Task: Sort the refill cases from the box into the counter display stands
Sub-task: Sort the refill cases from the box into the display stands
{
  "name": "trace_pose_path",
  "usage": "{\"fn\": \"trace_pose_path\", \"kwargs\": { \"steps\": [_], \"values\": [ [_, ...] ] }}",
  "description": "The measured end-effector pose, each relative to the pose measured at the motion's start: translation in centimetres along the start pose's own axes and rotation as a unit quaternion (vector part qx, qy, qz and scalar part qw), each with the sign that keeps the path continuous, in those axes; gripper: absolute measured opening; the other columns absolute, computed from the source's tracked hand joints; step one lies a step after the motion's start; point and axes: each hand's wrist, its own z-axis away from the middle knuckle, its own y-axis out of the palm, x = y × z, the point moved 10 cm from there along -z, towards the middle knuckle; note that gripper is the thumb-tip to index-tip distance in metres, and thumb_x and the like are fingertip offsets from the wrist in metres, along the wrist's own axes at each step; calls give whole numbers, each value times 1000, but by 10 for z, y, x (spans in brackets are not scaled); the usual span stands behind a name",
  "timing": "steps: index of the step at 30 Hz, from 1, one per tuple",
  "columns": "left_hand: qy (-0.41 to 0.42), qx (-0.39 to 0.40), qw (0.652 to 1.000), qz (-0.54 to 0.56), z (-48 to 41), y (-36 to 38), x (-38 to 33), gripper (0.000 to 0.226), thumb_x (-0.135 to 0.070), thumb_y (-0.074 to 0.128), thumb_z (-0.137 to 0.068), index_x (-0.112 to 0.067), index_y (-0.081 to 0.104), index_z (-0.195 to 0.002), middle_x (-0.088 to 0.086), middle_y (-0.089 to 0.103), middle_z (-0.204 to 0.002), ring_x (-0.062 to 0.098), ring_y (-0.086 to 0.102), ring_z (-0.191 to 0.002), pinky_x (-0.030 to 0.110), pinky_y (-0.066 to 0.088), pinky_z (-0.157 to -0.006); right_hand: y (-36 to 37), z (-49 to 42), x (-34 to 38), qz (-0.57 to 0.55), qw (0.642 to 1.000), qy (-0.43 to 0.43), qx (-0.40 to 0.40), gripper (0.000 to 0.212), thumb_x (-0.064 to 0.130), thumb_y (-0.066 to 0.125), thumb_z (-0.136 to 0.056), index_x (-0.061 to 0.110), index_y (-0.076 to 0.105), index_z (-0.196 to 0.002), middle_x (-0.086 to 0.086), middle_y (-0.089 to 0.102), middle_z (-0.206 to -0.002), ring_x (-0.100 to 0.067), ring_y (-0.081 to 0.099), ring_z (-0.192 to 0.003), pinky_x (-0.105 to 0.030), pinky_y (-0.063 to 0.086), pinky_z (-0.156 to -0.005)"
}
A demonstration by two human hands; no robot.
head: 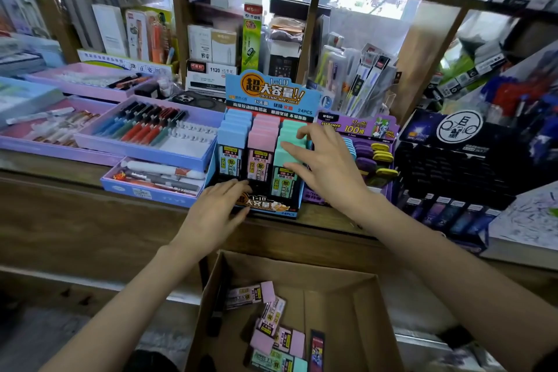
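A blue display stand (273,93) on the wooden counter holds three rows of refill cases: blue, pink (261,142) and mint green (287,181). My right hand (326,166) lies over the mint row, its fingers spread and touching the tops of those cases. My left hand (217,214) rests with straight fingers against the stand's lower front edge. Below, an open cardboard box (338,290) holds several loose cases, mostly pink (262,293), one mint (280,361) and a slim dark one (317,350).
A purple display stand (356,127) with yellow and purple items stands right of the blue one. A black display (453,154) is further right. Lilac pen trays (145,142) fill the counter at left. Shelves of stationery rise behind.
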Motion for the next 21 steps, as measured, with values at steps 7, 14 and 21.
{"fn": "trace_pose_path", "kwargs": {
  "steps": [7, 14, 21],
  "values": [
    [56, -58, 997, 11, 21, -20, -33, 25, -11, 66, -84, -9, 61, -109, 6, 63, -113, 25, 60, -105, 37, 47, -87, -8, 18, 4, -14, 1000, 5, -22, 38, 24, 59, -90, 8, 58, -125, -16, 56, -118, -35, 50, -107, -42, 41, -85],
    [-67, 94, 981, 159, 69, 92, -2, 16, -13, 63, -87, -13, 59, -103, -4, 58, -101, 17, 60, -92, 36, 49, -80, 69, 119, 1, -226, 960, 114, 121, 24, 23, 53, -94, 15, 61, -115, 0, 51, -110, -13, 45, -107, -25, 36, -90],
    [-179, 275, 930, 164, 115, 227, 43, 36, -13, 65, -85, -6, 54, -119, 15, 56, -122, 28, 53, -114, 27, 37, -95, 247, 259, 6, -305, 792, 341, 405, 22, 17, 56, -93, 15, 62, -114, -3, 64, -116, -13, 59, -103, -22, 43, -83]
  ]
}}
